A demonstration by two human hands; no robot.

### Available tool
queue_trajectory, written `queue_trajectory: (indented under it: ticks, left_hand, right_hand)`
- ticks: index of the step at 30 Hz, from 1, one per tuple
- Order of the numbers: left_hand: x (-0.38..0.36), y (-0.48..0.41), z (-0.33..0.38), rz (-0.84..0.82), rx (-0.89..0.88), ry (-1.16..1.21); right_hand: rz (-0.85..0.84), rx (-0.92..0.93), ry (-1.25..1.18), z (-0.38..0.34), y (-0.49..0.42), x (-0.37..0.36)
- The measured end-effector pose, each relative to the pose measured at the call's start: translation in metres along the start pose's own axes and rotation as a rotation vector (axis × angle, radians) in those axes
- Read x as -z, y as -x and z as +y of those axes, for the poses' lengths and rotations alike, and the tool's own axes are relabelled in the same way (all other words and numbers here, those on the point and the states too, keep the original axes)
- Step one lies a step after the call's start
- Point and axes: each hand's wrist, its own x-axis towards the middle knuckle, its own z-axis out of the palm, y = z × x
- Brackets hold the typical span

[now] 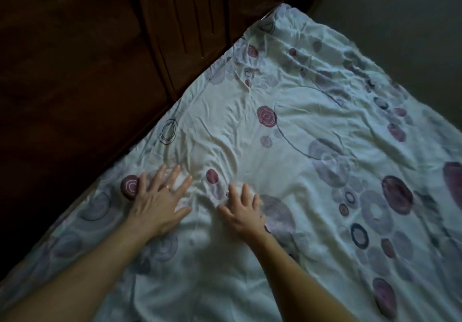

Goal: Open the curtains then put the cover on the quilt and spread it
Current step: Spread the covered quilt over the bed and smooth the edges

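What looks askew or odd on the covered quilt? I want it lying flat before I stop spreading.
Nothing is damaged or spilled. The quilt cover is wrinkled: creases fan out between the left hand and right hand, both pressed open on it, and more ripples bunch near the far corner by the dark wooden cabinet.

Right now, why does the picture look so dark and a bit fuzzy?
Head view: dim light, so the wooden wardrobe is nearly black; the right hand has smeared fingertips, blur from motion; the wide lens tilts the quilt cover.
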Motion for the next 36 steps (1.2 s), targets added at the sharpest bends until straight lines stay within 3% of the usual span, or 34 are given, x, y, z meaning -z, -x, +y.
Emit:
queue_trajectory:
  ticks: [8,15,19,22,24,29,36]
  left_hand:
    - [0.0,0.038,0.025,-0.088,-0.084,-0.044]
    - [-0.015,0.107,0.017,-0.143,-0.088,-0.054]
    - [-0.012,0.133,0.015,-0.133,-0.06,-0.055]
    - [-0.01,0.158,0.018,0.018,-0.049,-0.095]
    - [-0.014,0.182,0.02,0.063,-0.035,-0.102]
    - [-0.027,0.227,0.017,-0.057,0.035,-0.116]
    - [-0.028,0.267,0.019,-0.048,-0.065,-0.225]
  right_hand:
    - [0.023,0.023,0.009,-0.007,0.043,-0.028]
    - [0.022,0.074,0.083,-0.002,0.11,-0.096]
    - [0.236,0.084,0.041,0.007,0.149,-0.114]
    - [0.403,0.075,-0.077,0.011,0.178,-0.127]
    - [0.364,0.134,-0.011,0.015,0.202,-0.14]
    - [0.246,0.16,0.003,0.026,0.233,-0.156]
    - [0.394,0.246,0.02,0.012,0.279,-0.175]
